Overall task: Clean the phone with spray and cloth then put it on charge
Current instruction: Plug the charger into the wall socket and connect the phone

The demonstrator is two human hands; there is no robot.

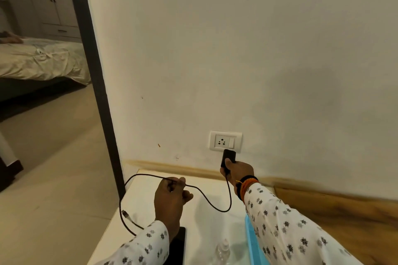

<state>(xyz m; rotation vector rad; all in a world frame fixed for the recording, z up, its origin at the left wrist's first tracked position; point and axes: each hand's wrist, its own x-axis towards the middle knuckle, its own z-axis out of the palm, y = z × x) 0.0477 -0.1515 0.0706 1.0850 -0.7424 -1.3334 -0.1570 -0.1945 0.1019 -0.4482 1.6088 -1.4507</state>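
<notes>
Black phone (177,243) flat on the table (206,217) — clear spray bottle (223,250) and blue cloth (253,243) beside it.

We observed two arms entering from the lower edge, both clothed in long sleeves of white fabric. The left sleeve (148,243) and the right sleeve (286,228) carried the same repeating print of small grey and black motifs, spaced evenly over the cloth. Both cuffs ended at the wrist. On the right wrist we noted a stack of bands (246,185): a black one nearest the hand, then orange and red threads. The left hand (170,198) and the right hand (237,171) were bare.
</notes>
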